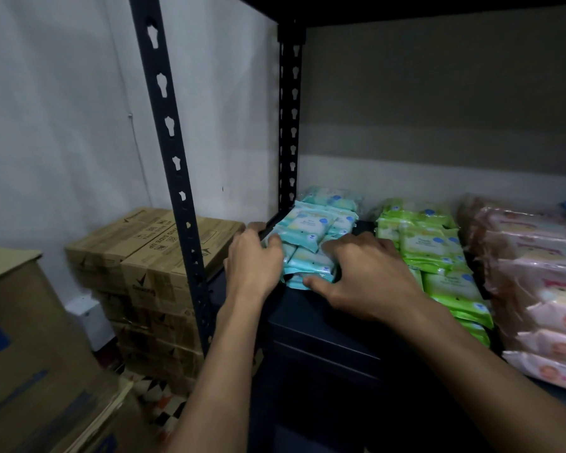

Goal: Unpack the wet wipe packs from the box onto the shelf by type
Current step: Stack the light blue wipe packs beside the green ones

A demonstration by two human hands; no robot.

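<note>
Left hand [254, 261] and right hand [366, 273] clasp the near blue wipe packs [307, 243] on the shelf [324, 322]. They seem to be settling the blue stack; next comes letting go.

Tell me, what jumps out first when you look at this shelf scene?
Two bare hands meet over a pile of light blue wet wipe packs at the shelf's left end, the left hand and right hand gripping the front packs from either side. Beside them run a bright green row and, farthest right, pink packs. Left of the dark shelf post, brown cartons stand stacked against the wall.
</note>
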